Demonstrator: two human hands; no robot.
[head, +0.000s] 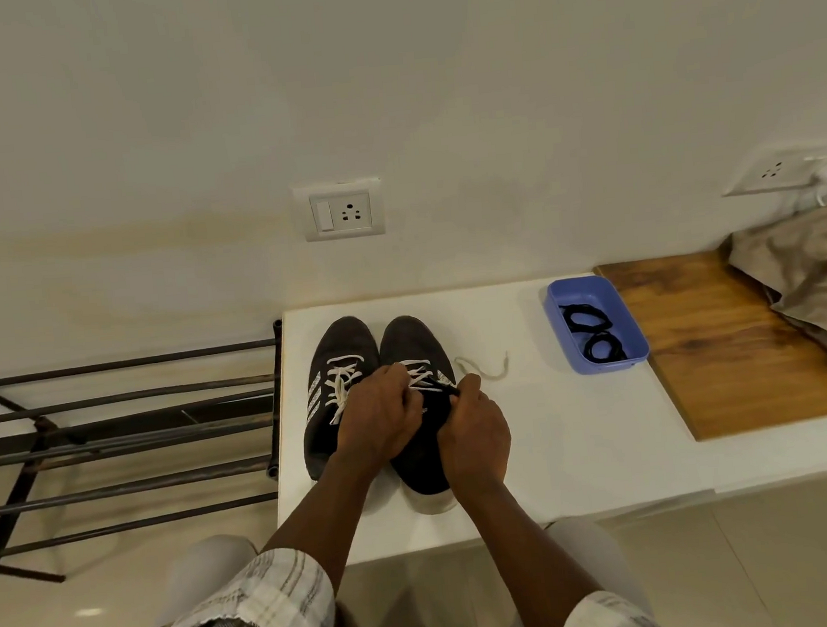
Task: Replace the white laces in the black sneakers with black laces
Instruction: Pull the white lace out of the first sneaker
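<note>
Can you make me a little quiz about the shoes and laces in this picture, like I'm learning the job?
1. True or false: the black laces are already threaded in a sneaker.
2. Pick one: the loose end of white lace lies on A) the white table, B) a chair, C) a bucket.
3. Fill the gap: the left hand and right hand are both at the sneaker nearer the blue ____.
Key: 1 false, they lie coiled in the blue tray. 2 A. 3 tray.
</note>
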